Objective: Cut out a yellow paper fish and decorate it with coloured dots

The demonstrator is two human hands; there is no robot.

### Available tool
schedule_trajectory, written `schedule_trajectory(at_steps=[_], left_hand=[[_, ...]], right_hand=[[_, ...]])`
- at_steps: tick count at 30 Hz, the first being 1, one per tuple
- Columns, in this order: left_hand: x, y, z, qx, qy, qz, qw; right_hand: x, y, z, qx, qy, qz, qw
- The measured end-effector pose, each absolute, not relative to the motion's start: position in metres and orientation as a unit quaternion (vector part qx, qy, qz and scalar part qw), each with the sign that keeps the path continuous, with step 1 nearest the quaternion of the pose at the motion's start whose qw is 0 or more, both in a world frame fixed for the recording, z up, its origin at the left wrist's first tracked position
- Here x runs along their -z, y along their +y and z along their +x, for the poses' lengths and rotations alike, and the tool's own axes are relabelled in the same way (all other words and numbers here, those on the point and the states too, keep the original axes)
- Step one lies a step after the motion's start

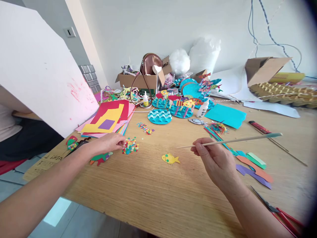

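Observation:
My right hand [215, 160] pinches a thin wooden stick [237, 140] with a teal far end. Its narrow tip points left, above the table. A yellow paper fish [170, 159] with green dots lies flat between my hands. At the left edge of a heap of small coloured paper dots [130, 145], the fingers of my left hand [112, 142] are drawn together; whatever they hold is too small to make out. Under my left wrist lies a green and red paper cutout [101, 159], partly covered. A smaller cluster of bright bits [145, 128] sits further back.
Coloured paper sheets [104, 119] are stacked at left. Blue wavy discs [159, 116], glue bottles [203, 108] and a cardboard box [138, 80] stand behind. Paper scraps [255, 168], red-handled scissors [277, 210] and a cutter [259, 127] lie at right. Another person [15, 122] sits at left.

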State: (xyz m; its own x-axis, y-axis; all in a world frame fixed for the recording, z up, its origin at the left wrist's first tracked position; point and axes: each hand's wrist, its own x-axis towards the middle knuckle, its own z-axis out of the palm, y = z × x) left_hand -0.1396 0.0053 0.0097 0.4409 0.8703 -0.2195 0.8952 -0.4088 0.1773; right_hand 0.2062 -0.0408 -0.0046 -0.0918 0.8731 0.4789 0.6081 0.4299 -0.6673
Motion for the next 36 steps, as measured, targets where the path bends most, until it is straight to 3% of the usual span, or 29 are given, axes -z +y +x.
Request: schedule_trajectory(at_steps=[17,29,36], left_hand=[[-0.014,0.003,-0.134,0.034,0.484,0.854,0.188],[-0.007,0.006,-0.144,0.001,0.547,0.816,0.186],[-0.025,-0.003,-0.107,-0.057,0.554,0.785,0.270]], right_hand=[[0.005,-0.041,0.206,-0.163,-0.717,-0.513,0.442],[0.003,-0.041,0.206,-0.155,-0.726,-0.503,0.442],[0.002,-0.041,0.204,-0.158,-0.725,-0.509,0.437]])
